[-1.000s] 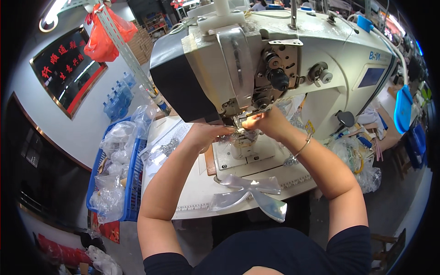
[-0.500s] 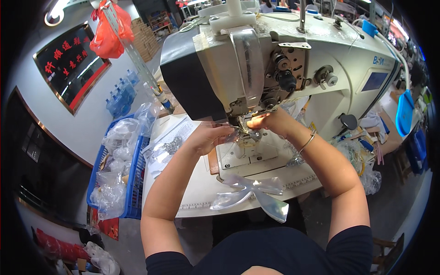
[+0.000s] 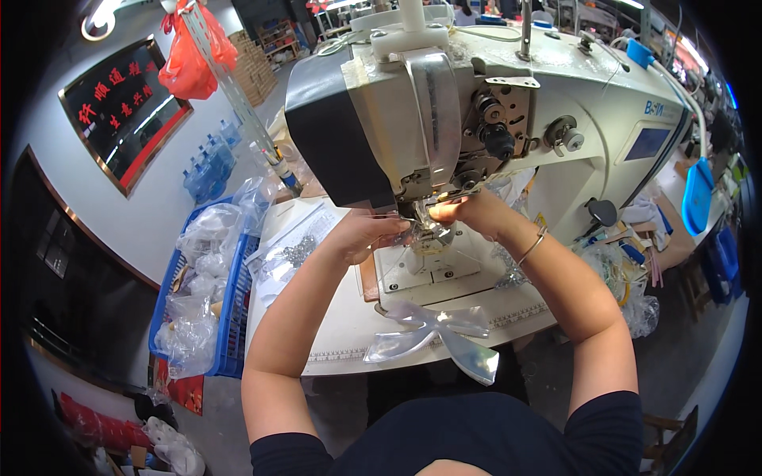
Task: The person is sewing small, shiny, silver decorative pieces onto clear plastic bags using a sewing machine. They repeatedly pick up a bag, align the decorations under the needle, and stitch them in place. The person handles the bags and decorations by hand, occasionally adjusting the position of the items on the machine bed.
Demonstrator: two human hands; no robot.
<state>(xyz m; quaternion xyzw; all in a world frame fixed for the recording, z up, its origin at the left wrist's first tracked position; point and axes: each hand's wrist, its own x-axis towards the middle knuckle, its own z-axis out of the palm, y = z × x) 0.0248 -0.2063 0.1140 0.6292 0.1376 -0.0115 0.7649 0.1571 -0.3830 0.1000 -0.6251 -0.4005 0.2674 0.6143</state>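
A large white sewing machine (image 3: 381, 87) stands in front of me, with both my hands at its lit needle area (image 3: 425, 218). From the left, my left hand (image 3: 367, 236) pinches the edge of a small, shiny, translucent plastic piece (image 3: 408, 236) beside the needle. My right hand (image 3: 476, 216) reaches in from the other side. Its fingers are closed close to the presser foot, and what they grip is mostly hidden by the machine head and the fingers. Nearer to me, at the table's front edge, lie glossy see-through plastic strips (image 3: 436, 327) in a crossed, bow-like shape.
Left of the table stands a blue basket (image 3: 232, 317) filled with clear plastic bags. Papers and a pile of small shiny parts (image 3: 300, 252) lie left of the machine bed. A measuring scale (image 3: 337, 357) runs along the front edge. Clear plastic scraps (image 3: 627, 289) crowd the right.
My hands stay at the needle area, with the fingers shifting only slightly. The whole view has moved a little. The plastic strips at the front edge lie as before.
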